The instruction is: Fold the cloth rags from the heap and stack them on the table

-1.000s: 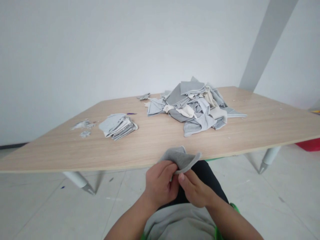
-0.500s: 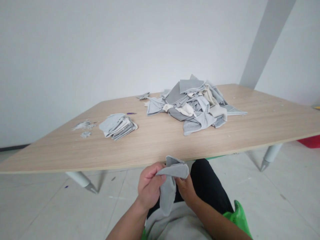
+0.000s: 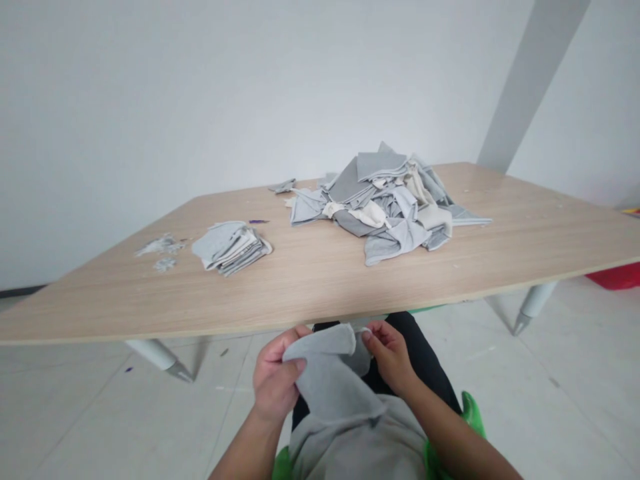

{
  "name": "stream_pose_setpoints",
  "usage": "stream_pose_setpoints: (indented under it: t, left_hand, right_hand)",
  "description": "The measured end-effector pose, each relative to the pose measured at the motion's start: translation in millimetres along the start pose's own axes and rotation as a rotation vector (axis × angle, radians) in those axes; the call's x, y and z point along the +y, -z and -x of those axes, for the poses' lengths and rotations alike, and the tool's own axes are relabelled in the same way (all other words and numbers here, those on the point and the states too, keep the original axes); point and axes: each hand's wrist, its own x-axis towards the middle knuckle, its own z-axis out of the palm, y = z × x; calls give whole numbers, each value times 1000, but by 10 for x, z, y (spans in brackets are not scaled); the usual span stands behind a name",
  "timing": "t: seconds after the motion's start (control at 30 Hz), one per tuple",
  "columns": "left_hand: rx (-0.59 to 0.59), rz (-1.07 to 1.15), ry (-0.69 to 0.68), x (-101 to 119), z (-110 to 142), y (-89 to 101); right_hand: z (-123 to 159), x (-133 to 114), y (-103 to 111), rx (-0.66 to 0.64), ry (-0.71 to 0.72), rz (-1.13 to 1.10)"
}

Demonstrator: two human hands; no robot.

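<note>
A grey piece of fabric (image 3: 335,383) hangs between my hands, over my lap and just off the table's front edge. My left hand (image 3: 277,377) grips its left side, thumb on top. With thumb and fingers pinched, my right hand (image 3: 390,353) holds the far right edge of the same fabric. Part of the cloth is folded over along its top. On the table lie a small stack of folded grey fabric pieces (image 3: 233,248) at the left and a large loose heap of grey and cream fabric pieces (image 3: 395,233) right of the middle.
The wooden table (image 3: 300,293) stands against a white wall. Light lint scraps (image 3: 163,245) lie at its left, and a small purple tool (image 3: 259,221) lies behind the stack. A red object (image 3: 617,279) is on the floor at the right.
The fabric has been spread wider and now hangs broader to the right. My left hand has moved left; my right hand has moved right and up to the cloth's edge.
</note>
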Motion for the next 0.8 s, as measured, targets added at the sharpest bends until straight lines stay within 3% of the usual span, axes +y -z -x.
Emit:
stream_pose_setpoints:
  t: [0.07,0.17,0.27,0.33,0.47,0.57,0.7,0.8]
  left_hand:
    - [-35,-152,91,-89,-17,117]
    - [-190,-295,285,-194,-42,186]
    - [-329,-394,384,-265,-44,116]
    - [-347,-502,368,-328,-16,38]
    - [-244,-771,194,-544,125,-39]
    - [-172,-914,-33,-722,255,-2]
    - [-174,-941,-342,-887,343,54]
    - [-200,-961,-388,-930,344,75]
  right_hand:
    - [-34,-236,40,-29,100,193]
    - [-82,-552,43,-164,237,507]
    - [-108,-715,-8,-268,320,715]
    - [-116,-729,-46,-284,341,767]
    - [-113,-668,-92,-262,324,743]
    - [-102,-652,-103,-243,335,720]
    - [-105,-660,-90,-214,354,692]
    - [-115,-652,-58,-172,334,651]
